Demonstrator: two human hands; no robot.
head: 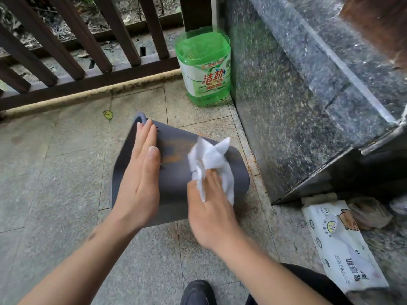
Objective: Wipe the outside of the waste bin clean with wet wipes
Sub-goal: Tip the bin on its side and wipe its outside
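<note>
Waste bin [176,172] on its side on floor [66,172]; detergent bottle [204,69] behind it; wet wipes pack [343,247] right, beside stone wall [308,106].

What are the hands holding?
The right hand grips a bunched white wipe by its lower end. The left hand lies flat on the grey bin, steadying it, not gripping.

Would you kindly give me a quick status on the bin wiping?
Left hand flat on grey bin, steadying it. Right hand pressing white wipe to bin's side. Orange-brown streak on bin. Nothing in the way.
</note>
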